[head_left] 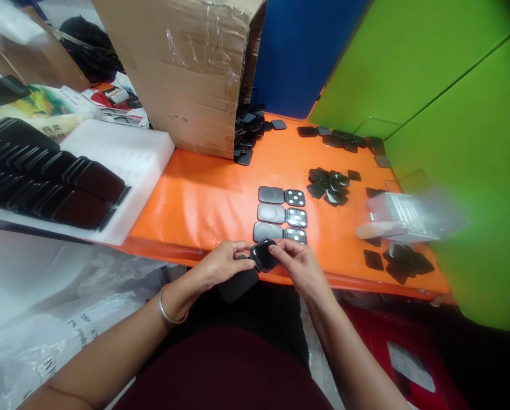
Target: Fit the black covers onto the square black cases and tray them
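Both hands meet at the front edge of the orange table (212, 199). My left hand (221, 266) is curled round a dark case part (238, 283) that hangs below the edge. My right hand (300, 266) pinches a small black square piece (263, 254) held between the two hands. Just beyond them lie three opened grey cases (280, 214) in a column, each with a dotted lid on its right side.
A large cardboard box (186, 68) stands at the back left, with black pieces (249, 128) spilling beside it. White foam (127, 154) at left carries rows of dark cases (45, 176). Loose black squares (328, 185) and a blurred clear object (402, 216) lie right, against green panels (451, 114).
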Motion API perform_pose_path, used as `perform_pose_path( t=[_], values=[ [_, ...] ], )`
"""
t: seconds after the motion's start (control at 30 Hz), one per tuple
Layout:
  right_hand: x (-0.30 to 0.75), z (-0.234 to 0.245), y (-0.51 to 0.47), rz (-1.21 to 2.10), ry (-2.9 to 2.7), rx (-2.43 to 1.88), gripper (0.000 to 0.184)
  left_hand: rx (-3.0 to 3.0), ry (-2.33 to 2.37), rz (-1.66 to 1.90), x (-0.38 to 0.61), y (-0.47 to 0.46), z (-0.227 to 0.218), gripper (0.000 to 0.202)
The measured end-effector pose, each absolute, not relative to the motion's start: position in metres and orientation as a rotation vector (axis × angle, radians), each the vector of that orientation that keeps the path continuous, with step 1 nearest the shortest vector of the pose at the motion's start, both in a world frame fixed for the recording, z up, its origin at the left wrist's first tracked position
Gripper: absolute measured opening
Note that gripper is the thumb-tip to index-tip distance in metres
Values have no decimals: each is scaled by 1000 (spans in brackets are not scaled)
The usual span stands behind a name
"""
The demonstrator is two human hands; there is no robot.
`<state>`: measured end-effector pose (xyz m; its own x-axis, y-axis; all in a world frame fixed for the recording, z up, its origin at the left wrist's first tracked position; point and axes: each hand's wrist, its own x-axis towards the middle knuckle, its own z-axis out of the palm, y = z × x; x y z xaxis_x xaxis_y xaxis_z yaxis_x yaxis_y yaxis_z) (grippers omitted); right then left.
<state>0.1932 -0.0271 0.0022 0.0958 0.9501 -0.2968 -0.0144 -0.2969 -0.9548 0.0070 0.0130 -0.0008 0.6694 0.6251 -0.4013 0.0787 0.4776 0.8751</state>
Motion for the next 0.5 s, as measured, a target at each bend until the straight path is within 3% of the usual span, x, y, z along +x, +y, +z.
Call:
perform_pose_path(
  t=[0.17,0.5],
  values=[
    [194,1,-26,1175,-1151,-1562,28,1077,845,367,7,11,-2,44],
    [202,0,-22,1379,-1022,-1535,32,1055,792,315,7,12,5,43]
  ],
)
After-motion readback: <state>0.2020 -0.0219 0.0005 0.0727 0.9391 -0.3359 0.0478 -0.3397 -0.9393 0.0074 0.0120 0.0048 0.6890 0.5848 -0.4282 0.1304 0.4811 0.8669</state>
